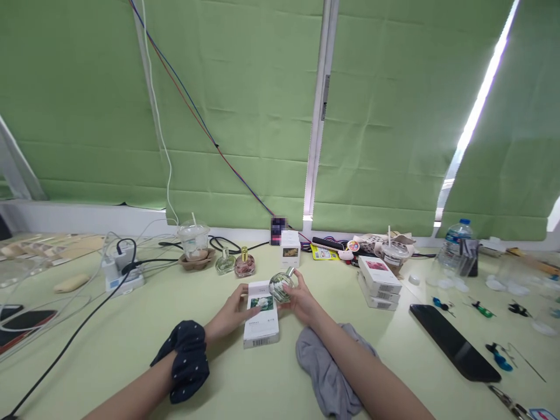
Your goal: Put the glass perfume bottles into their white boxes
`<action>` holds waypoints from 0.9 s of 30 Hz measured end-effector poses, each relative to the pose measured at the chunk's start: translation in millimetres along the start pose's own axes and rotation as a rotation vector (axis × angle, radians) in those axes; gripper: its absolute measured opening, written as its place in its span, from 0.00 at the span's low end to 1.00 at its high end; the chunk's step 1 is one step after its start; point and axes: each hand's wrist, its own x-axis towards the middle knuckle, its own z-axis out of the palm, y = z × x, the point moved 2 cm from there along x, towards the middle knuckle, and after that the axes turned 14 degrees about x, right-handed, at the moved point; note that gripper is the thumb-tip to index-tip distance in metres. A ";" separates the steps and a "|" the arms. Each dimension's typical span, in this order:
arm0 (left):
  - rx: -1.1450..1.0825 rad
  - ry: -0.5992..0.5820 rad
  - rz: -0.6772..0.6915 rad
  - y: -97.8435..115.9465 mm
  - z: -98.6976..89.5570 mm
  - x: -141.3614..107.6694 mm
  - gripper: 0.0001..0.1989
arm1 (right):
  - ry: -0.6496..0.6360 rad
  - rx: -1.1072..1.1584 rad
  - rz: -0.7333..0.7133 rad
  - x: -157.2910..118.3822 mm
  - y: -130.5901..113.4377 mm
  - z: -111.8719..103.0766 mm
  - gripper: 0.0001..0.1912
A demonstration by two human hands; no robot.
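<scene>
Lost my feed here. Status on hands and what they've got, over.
Right hand gripping round clear glass perfume bottle. Left hand steadying white cardboard box flat on table. Grey cloth under right forearm, not blocking.

A box lies on the desk under the fingers, which hold a bottle. A cloth lies just nearer; stacked boxes sit to their right.
</scene>
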 end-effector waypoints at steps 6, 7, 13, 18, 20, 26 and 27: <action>0.173 -0.070 0.149 14.6 -3.2 -9.0 0.22 | 0.169 0.002 -0.139 5.7 -7.1 -10.1 0.50; 0.212 -0.112 0.184 16.0 -3.1 -9.3 0.19 | 0.185 -0.006 -0.160 6.6 -8.0 -11.3 0.51; 0.416 -0.264 0.268 17.1 -4.1 -8.5 0.18 | 0.100 -0.092 -0.272 6.9 -4.5 -5.8 0.53; 0.465 -0.396 0.343 27.3 -4.8 -14.0 0.33 | 0.026 -0.201 -0.242 3.9 2.7 3.4 0.53; 0.455 -0.407 0.356 32.8 -4.1 -16.8 0.33 | 0.003 -0.228 -0.225 2.7 4.2 5.6 0.52; 0.438 -0.362 0.373 43.7 -2.6 -21.3 0.30 | -0.024 -0.272 -0.183 1.2 8.2 5.4 0.51; 0.448 -0.368 0.359 44.4 -2.9 -21.7 0.29 | -0.022 -0.273 -0.179 1.5 8.8 4.2 0.51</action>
